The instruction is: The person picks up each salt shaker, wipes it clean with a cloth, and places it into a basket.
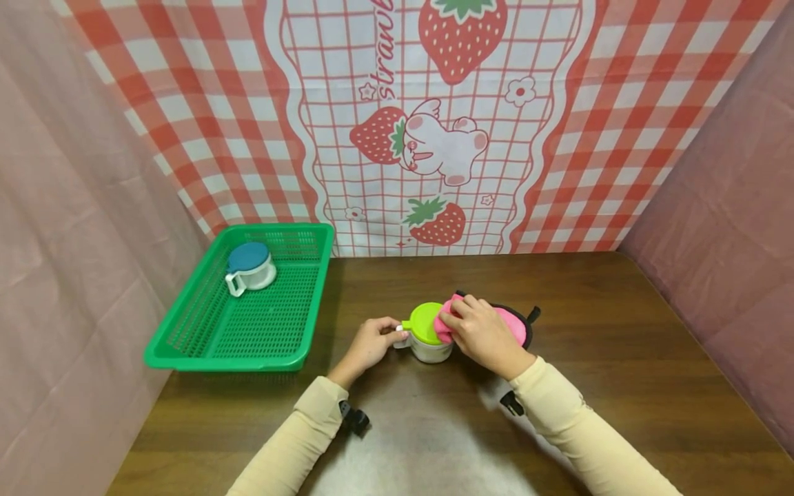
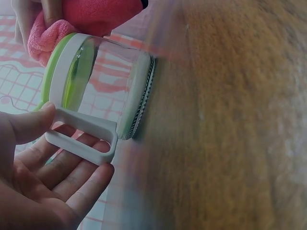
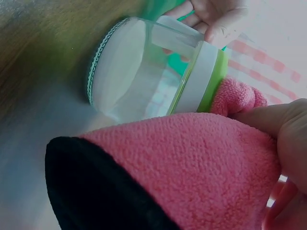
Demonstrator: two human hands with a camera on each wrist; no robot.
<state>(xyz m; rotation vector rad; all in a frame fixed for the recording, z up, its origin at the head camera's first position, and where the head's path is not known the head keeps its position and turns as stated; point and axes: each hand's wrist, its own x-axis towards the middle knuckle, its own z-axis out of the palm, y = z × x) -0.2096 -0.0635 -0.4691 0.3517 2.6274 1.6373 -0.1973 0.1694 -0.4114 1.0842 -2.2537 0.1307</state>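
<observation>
A clear glass jar (image 1: pixel 431 353) with a bright green lid (image 1: pixel 425 321) and a white collar stands upright on the table. My left hand (image 1: pixel 369 346) holds its white handle (image 2: pixel 73 146), thumb near the top and fingers behind the loop. In my right hand (image 1: pixel 486 339) is a pink cloth (image 3: pixel 201 158) with black edging, bunched at the fingers. That bunched part presses against the lid's right side, while the rest of the cloth hangs beside the glass. In the right wrist view the cloth hides part of the jar's wall.
To the left, a green plastic basket (image 1: pixel 231 364) holds a similar white-handled jar (image 1: pixel 257 277) with a blue lid. Beneath everything is a brown wooden table (image 1: pixel 620 386). A strawberry-print checked curtain (image 1: pixel 558 207) hangs along the back edge, with pink cloth walls at both sides.
</observation>
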